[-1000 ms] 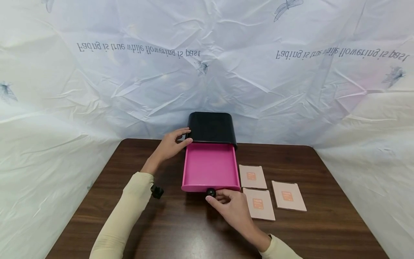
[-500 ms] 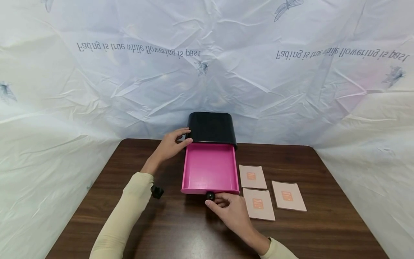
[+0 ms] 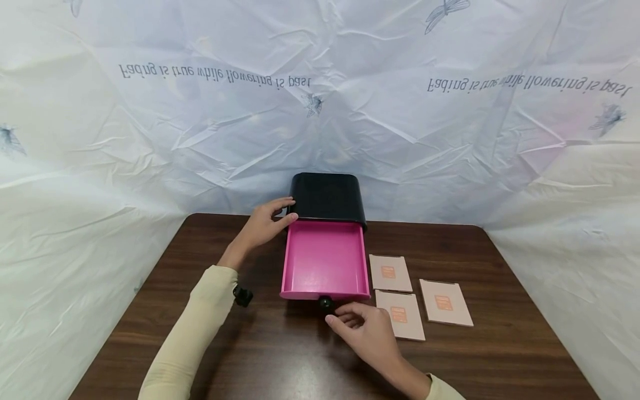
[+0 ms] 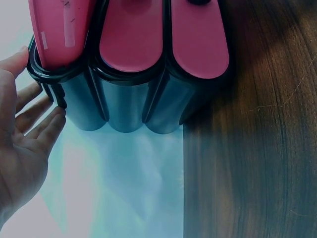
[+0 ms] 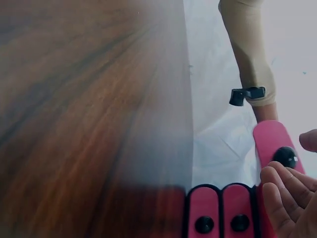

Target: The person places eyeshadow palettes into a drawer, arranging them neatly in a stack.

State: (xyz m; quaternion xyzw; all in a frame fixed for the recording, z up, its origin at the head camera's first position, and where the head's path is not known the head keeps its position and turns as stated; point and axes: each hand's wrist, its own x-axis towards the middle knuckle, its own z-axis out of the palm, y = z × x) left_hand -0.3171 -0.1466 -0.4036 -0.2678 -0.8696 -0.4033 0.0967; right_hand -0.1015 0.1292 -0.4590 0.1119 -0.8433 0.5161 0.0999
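Observation:
A black drawer cabinet (image 3: 327, 197) stands at the table's back, its top pink drawer (image 3: 327, 261) pulled out with nothing inside. The left wrist view shows two lower pink drawers (image 4: 131, 37) closed beneath it. My left hand (image 3: 260, 228) touches the cabinet's upper left side, fingers extended and thumb at its front edge. Just right of the drawer's black knob (image 3: 325, 303) is my right hand (image 3: 372, 336), its fingers loosely bent and holding nothing. In the right wrist view a small gap separates thumb and fingertips beside the knob (image 5: 285, 157).
Three flat pale pink boxes with orange labels lie right of the drawer: a rear one (image 3: 390, 272), a front one (image 3: 400, 315) and a right one (image 3: 446, 303). A white printed sheet (image 3: 320, 139) hangs behind the brown table (image 3: 500, 344).
The drawer has come slightly further toward me. My right hand has let go of the knob and moved a little right. My left hand has stayed in place.

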